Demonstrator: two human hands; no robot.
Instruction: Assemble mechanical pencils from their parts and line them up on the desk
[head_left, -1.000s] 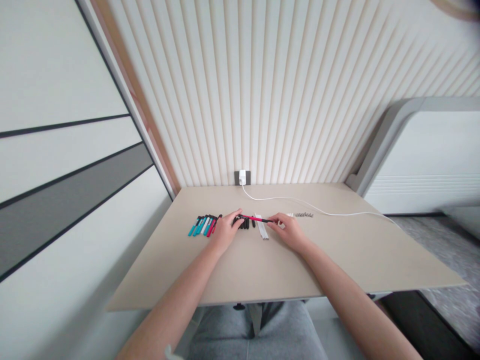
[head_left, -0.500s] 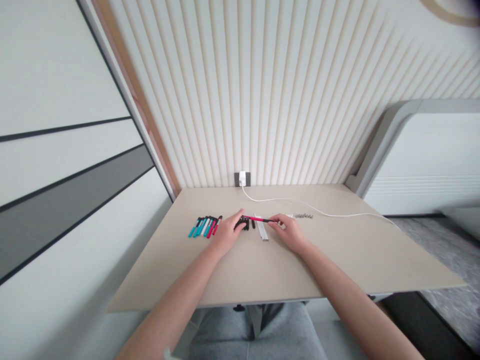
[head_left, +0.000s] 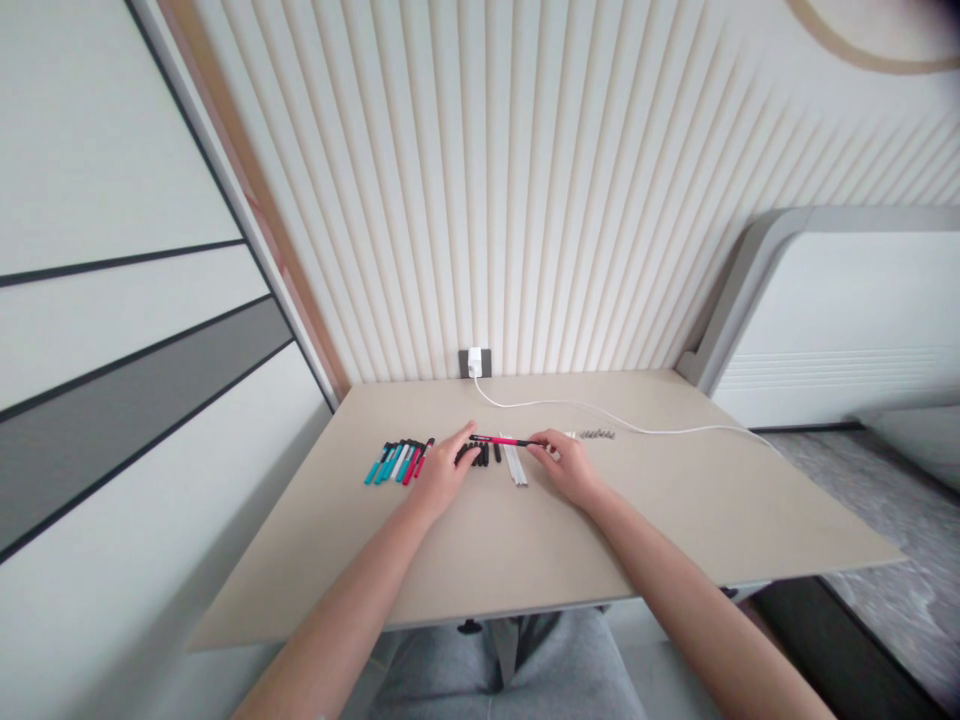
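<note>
Left hand [head_left: 441, 472]: just left of the middle of the head view, thumb and forefinger spread with a gap between them; the forefinger tip is at the pen's left end, though whether it touches cannot be told.
Right hand [head_left: 568, 466]: right of the middle, thumb and fingers pinching the pen's right end.
Red-and-black pen [head_left: 499, 441]: in the centre of the frame, lying nearly level between the two hands; its middle is red, its ends black, and it passes across the upper part of the white sticks.
Black pieces [head_left: 481, 455]: a short row below the pen, partly hidden by the left thumb; one stands a little apart on the right.
White sticks [head_left: 516, 468]: a slim bundle, slanted, between the black pieces and the right hand.
Coloured pens [head_left: 397, 464]: a slanted row left of the left hand, teal, white and red with black upper ends.
Small grey pieces [head_left: 598, 435]: a line just beyond the right hand, too small to make out in detail.
Tabletop [head_left: 480, 550]: beige, across the lower middle, carrying all of these.
White cable [head_left: 592, 407]: running from the white plug [head_left: 475, 362], at the wall's foot, to the tabletop's right edge.
Ribbed wall [head_left: 450, 200]: cream, filling the upper middle.
</note>
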